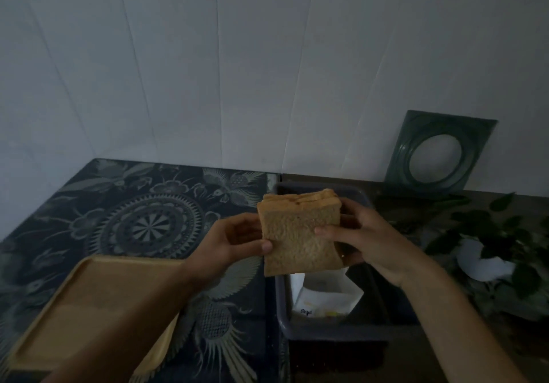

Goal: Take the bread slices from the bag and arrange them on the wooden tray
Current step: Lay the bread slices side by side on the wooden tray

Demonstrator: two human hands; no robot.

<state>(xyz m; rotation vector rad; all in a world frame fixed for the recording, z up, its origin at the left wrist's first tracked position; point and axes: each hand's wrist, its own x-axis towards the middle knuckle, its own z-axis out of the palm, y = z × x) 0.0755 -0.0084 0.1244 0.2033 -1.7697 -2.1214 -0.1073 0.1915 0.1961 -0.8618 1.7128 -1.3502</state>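
Observation:
A stack of several brown bread slices [300, 234] is held upright in the air between both hands, above the far end of a dark bin. My left hand [234, 240] grips its left edge, thumb on the front slice. My right hand [359, 240] grips the right side, fingers across the front. The white bread bag [323, 296] lies open inside the bin below the stack. The wooden tray [86, 302] sits at the lower left on the patterned cloth, with nothing on its visible part; my left forearm crosses over it.
The dark plastic bin [282, 308] stands in the middle of the counter. A green square frame with a round hole [436, 153] leans on the white wall at the back right. Leafy greens and white paper [490, 252] lie at the right.

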